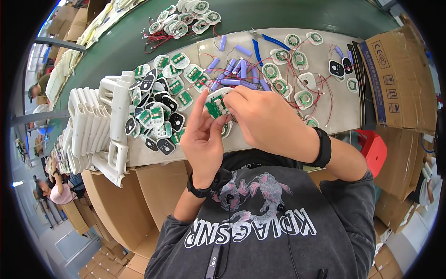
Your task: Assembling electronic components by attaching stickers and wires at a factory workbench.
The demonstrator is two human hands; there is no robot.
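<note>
Between my two hands, above the table's near edge, is a small white housing with a green circuit board (216, 106) in it. My left hand (203, 139) grips its lower left side between thumb and fingers. At its upper right, the fingers of my right hand (253, 109) are pinched together; what sits between those fingertips is hidden. Just beyond my hands lie several purple cylindrical battery cells (239, 69) with red and black wires. Left of them spreads a pile of white and black oval housings (158, 116), many with green boards.
White plastic handle-shaped shells (88, 123) stand stacked at the left. Blue-handled pliers (274, 42) lie at the back, near round boards with red wires (299, 60). More wired boards (179, 25) sit on the green surface. A cardboard box (399, 79) and red stool (373, 151) are at right.
</note>
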